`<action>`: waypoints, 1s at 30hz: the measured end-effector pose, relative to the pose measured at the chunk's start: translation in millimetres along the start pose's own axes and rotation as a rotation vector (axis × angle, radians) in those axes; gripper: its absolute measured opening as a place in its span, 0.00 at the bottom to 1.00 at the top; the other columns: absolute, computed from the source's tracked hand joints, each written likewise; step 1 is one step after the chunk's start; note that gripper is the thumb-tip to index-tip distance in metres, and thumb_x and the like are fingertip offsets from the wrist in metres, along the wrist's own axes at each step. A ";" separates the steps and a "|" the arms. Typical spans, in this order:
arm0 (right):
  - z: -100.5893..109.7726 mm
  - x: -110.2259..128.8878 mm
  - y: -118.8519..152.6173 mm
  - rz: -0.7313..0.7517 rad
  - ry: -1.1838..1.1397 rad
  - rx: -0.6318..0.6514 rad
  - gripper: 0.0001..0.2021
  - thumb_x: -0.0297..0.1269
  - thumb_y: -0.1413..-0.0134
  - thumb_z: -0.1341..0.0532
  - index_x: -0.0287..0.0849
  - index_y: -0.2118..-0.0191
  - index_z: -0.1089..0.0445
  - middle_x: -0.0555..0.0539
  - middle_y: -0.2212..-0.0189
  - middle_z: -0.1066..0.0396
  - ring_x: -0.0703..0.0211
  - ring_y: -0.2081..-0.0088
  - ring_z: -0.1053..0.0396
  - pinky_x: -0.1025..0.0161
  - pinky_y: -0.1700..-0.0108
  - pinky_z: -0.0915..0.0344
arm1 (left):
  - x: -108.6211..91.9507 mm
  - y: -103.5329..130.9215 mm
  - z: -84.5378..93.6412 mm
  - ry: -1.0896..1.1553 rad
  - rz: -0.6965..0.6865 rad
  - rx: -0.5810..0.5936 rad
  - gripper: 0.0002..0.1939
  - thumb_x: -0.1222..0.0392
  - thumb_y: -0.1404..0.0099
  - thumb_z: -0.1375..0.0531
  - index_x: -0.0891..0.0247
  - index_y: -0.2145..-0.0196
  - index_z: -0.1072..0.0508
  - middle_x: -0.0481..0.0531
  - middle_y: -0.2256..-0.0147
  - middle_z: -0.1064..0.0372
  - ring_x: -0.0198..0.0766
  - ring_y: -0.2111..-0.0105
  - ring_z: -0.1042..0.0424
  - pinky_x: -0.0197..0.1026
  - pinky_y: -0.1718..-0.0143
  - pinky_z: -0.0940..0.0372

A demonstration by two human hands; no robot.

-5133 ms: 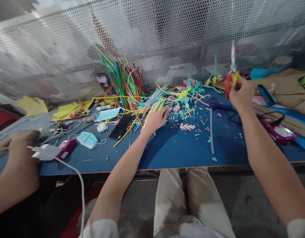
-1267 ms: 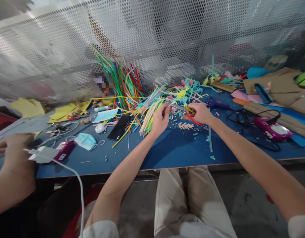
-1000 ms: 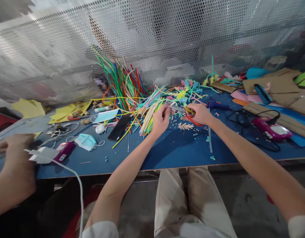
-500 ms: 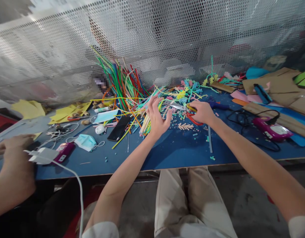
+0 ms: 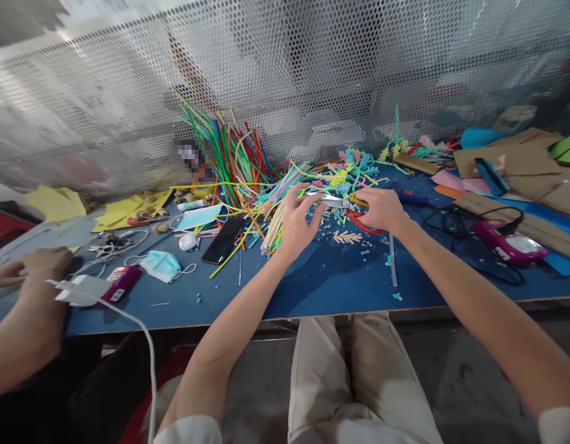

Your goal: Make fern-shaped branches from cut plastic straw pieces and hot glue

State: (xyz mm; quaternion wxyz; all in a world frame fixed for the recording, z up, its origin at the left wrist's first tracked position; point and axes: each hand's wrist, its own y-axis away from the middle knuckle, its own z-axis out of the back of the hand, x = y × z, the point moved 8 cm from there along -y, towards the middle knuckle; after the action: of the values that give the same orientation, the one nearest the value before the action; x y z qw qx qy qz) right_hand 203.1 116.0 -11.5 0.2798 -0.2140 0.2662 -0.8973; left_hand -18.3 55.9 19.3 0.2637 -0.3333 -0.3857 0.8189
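My right hand is closed round the red and yellow handles of a pair of scissors, whose blades point left. My left hand is at the blade tips, its thumb and forefinger curled close together; what they pinch, if anything, is too small to make out. Behind and beside my left hand lies a pile of coloured pipe cleaners. A pale, leaf-shaped pipe cleaner piece rests on the blue table below the scissors, among small clippings.
A black phone, a blue face mask and a white cable are on the left, near another person's arm. A purple glue gun-like device and cardboard lie right. A perforated metal screen stands behind.
My left hand's fingers have lowered and curled in towards the scissor tips, where they were raised and spread before. My right hand has hardly moved and keeps the scissors.
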 end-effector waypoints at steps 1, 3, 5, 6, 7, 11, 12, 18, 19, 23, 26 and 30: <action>-1.2 -0.9 0.1 -0.001 -0.003 0.004 0.09 0.45 0.49 0.34 0.46 0.68 0.28 0.42 0.66 0.21 0.45 0.61 0.26 0.56 0.65 0.42 | -0.5 -0.3 0.4 0.001 -0.006 -0.001 0.15 0.49 0.17 0.41 0.58 0.48 0.19 0.62 0.36 0.34 0.46 0.42 0.25 0.52 0.41 0.25; -3.1 -2.5 0.2 -0.003 0.000 0.011 0.08 0.44 0.49 0.34 0.46 0.68 0.28 0.42 0.66 0.20 0.45 0.61 0.25 0.56 0.65 0.42 | -1.8 -0.9 1.3 0.000 -0.011 -0.003 0.15 0.49 0.17 0.42 0.58 0.48 0.18 0.62 0.36 0.34 0.48 0.39 0.26 0.52 0.42 0.24; -4.1 -3.0 0.2 0.002 0.013 0.018 0.09 0.44 0.49 0.34 0.46 0.68 0.28 0.42 0.65 0.19 0.45 0.61 0.25 0.55 0.65 0.42 | -3.2 -1.5 1.7 0.000 -0.014 -0.003 0.15 0.50 0.17 0.42 0.57 0.49 0.18 0.62 0.38 0.33 0.48 0.38 0.27 0.52 0.41 0.24; -4.2 -3.0 0.2 0.005 0.021 0.020 0.09 0.45 0.49 0.34 0.46 0.67 0.27 0.42 0.65 0.19 0.45 0.61 0.25 0.55 0.65 0.42 | -3.5 -1.6 1.8 0.003 -0.013 -0.002 0.14 0.50 0.17 0.42 0.57 0.49 0.17 0.62 0.38 0.32 0.49 0.37 0.28 0.52 0.41 0.24; -4.1 -2.8 0.2 0.008 0.027 0.022 0.09 0.45 0.49 0.34 0.46 0.67 0.27 0.42 0.65 0.19 0.45 0.61 0.25 0.55 0.65 0.42 | -3.0 -1.6 1.7 0.010 -0.006 -0.002 0.14 0.51 0.17 0.42 0.57 0.50 0.17 0.62 0.39 0.32 0.49 0.36 0.28 0.52 0.41 0.24; -3.4 -2.1 0.2 0.009 0.036 0.022 0.09 0.45 0.49 0.34 0.46 0.66 0.26 0.42 0.64 0.17 0.45 0.62 0.24 0.55 0.66 0.43 | 3.8 -0.8 -0.9 0.052 0.057 0.021 0.15 0.50 0.17 0.42 0.59 0.52 0.18 0.62 0.39 0.32 0.47 0.40 0.26 0.49 0.47 0.21; -3.3 -2.0 0.2 0.010 0.032 0.021 0.09 0.45 0.49 0.34 0.46 0.66 0.25 0.42 0.63 0.17 0.46 0.62 0.24 0.56 0.66 0.43 | 5.0 -0.7 -1.1 0.051 0.063 0.021 0.16 0.50 0.17 0.42 0.59 0.52 0.17 0.62 0.40 0.32 0.47 0.41 0.26 0.49 0.48 0.21; -1.5 -1.9 0.1 -0.012 0.017 0.014 0.10 0.45 0.47 0.33 0.46 0.63 0.24 0.42 0.62 0.18 0.46 0.60 0.25 0.56 0.66 0.45 | 5.7 -0.7 -0.5 -0.019 0.009 -0.006 0.16 0.51 0.17 0.42 0.59 0.53 0.16 0.61 0.43 0.29 0.49 0.37 0.28 0.54 0.39 0.24; -1.4 -1.7 0.1 -0.015 0.021 0.017 0.10 0.46 0.46 0.33 0.46 0.62 0.24 0.42 0.62 0.18 0.46 0.60 0.24 0.56 0.67 0.46 | 6.5 -0.3 -0.9 -0.013 0.005 -0.009 0.15 0.51 0.17 0.42 0.59 0.53 0.16 0.61 0.42 0.29 0.49 0.37 0.28 0.54 0.39 0.24; -1.4 -0.3 0.4 -0.019 0.056 0.037 0.13 0.48 0.45 0.33 0.45 0.61 0.23 0.41 0.60 0.17 0.45 0.58 0.23 0.57 0.67 0.46 | 12.7 2.1 -4.2 0.033 0.019 -0.005 0.15 0.50 0.17 0.41 0.59 0.52 0.16 0.61 0.40 0.31 0.47 0.38 0.27 0.52 0.40 0.23; -1.9 -0.1 1.1 -0.024 0.080 0.055 0.14 0.50 0.43 0.35 0.45 0.59 0.23 0.42 0.58 0.17 0.44 0.55 0.22 0.57 0.66 0.44 | 15.1 3.5 -6.5 0.048 0.022 0.002 0.15 0.50 0.17 0.41 0.58 0.52 0.16 0.60 0.41 0.30 0.47 0.40 0.26 0.51 0.42 0.22; -2.3 -0.6 2.2 -0.032 0.097 0.072 0.15 0.51 0.42 0.35 0.45 0.57 0.22 0.43 0.57 0.16 0.45 0.53 0.22 0.58 0.65 0.42 | 15.2 4.2 -6.7 0.061 0.020 -0.004 0.15 0.51 0.17 0.41 0.58 0.52 0.16 0.59 0.42 0.29 0.46 0.41 0.25 0.49 0.44 0.21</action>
State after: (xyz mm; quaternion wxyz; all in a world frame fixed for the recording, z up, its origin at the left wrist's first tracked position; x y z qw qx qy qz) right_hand 203.2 115.7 -14.7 0.2598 -0.1645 0.2435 -0.9199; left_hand -23.8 67.0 7.5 0.2663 -0.3627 -0.3758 0.8101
